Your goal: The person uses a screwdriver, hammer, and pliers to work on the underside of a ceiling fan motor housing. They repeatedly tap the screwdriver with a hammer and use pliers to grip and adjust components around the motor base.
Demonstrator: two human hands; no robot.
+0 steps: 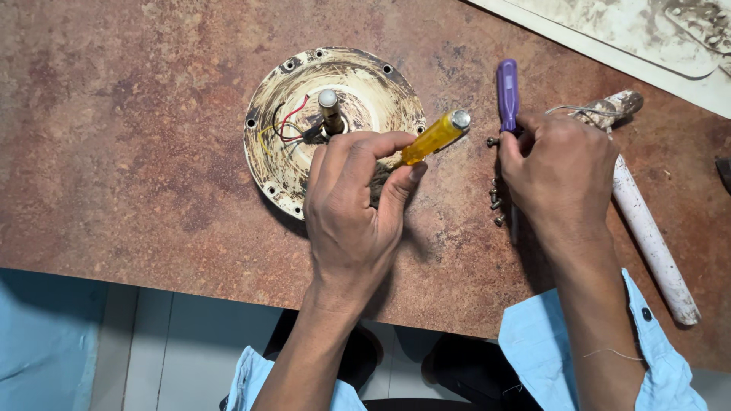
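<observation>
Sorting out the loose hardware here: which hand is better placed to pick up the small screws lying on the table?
Probably the right hand: the screws lie just beside it, though it holds the purple screwdriver. The left hand grips the yellow screwdriver over the round motor housing.

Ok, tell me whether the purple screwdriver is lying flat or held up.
Lying flat: the purple screwdriver rests along the table, with the right hand over its shaft.

This is looking like a small repair workshop. A worn reddish desk [152, 152] is filling most of the frame, and a dirty round motor cover [289, 152], loose screws [496, 202], two screwdrivers and a stained white pipe [655, 243] are lying on it.
</observation>
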